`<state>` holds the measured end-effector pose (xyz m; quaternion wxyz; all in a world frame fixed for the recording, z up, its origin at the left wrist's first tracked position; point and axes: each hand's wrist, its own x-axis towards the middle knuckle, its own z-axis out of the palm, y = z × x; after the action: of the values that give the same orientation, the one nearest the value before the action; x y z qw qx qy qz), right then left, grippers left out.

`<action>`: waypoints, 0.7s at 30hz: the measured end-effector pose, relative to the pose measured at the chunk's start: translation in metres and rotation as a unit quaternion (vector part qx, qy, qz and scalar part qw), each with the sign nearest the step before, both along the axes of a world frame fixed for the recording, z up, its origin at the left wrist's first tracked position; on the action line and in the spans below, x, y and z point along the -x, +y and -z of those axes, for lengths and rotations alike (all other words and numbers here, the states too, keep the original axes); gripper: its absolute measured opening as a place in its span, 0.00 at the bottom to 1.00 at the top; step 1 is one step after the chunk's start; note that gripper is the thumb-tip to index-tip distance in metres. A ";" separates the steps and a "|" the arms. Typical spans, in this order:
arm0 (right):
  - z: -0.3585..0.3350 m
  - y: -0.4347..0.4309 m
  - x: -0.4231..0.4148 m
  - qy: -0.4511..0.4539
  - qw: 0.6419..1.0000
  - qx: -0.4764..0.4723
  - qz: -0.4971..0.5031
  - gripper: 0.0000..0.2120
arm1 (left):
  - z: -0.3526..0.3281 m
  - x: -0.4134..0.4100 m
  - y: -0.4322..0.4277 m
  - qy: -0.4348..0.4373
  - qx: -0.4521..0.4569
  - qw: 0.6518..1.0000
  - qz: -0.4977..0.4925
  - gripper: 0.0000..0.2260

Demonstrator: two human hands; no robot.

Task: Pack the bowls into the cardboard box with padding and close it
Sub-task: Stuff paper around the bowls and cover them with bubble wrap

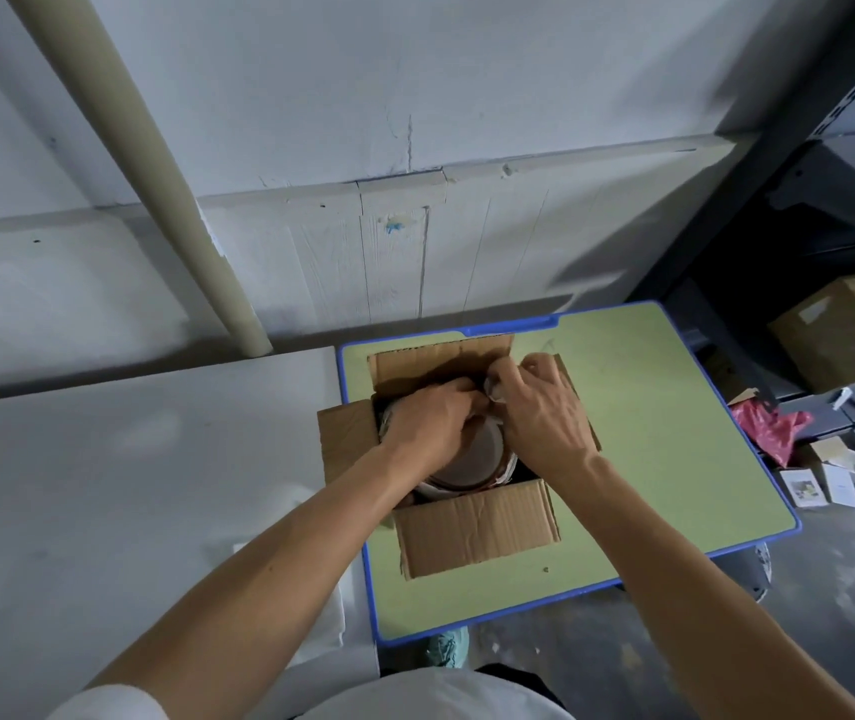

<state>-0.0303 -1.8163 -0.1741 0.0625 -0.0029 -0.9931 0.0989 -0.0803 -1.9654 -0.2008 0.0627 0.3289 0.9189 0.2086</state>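
Both hands are lowered into the open cardboard box (477, 530) and meet over its far side. The fingers of the right hand (544, 413) are curled in tightly, and a small crumpled piece of white padding (495, 396) is pinched between them and the thumb. The left hand (430, 420) is brought against the same piece from the other side, with its fingers bent down and inward. Its fingertips are hidden behind its own knuckles, so it cannot be told whether the padding is gripped or only touched by it.

Just beneath the grip, on the person's side of it, the bowls (474, 454) are seen inside the box: a brownish bowl with a pale rim, and further rims showing under it at the near edge. How many are stacked cannot be made out, since much of the stack is covered by the two hands and wrists.

The flaps are folded outward: one beyond the grip, one left of the left hand, one on the near side below the bowls, and one largely hidden under the right hand. The box is set on a green table (648, 459) with a blue rim, which extends to the right of the grip. Well off to the right, a pink bag (768, 428) and scattered papers (825, 485) are seen on the floor, too blurred to read.
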 end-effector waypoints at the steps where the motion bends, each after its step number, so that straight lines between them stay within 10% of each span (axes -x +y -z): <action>1: 0.004 0.003 -0.001 0.016 1.000 -0.012 -0.001 0.11 | 0.001 0.001 0.000 -0.009 0.006 1.000 -0.002 0.11; 14: 0.015 0.014 -0.009 0.077 0.994 -0.061 -0.037 0.07 | 0.005 0.000 -0.003 -0.023 0.022 0.999 -0.008 0.15; 21: 0.020 0.008 -0.011 -0.032 0.992 -0.105 -0.054 0.26 | 0.011 -0.002 -0.009 -0.008 -0.030 1.000 0.005 0.11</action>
<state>-0.0193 -1.8080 -0.1944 0.0250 0.0545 -0.9982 -0.0028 -0.0783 -1.9747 -0.2122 0.0616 0.3332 0.9101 0.2384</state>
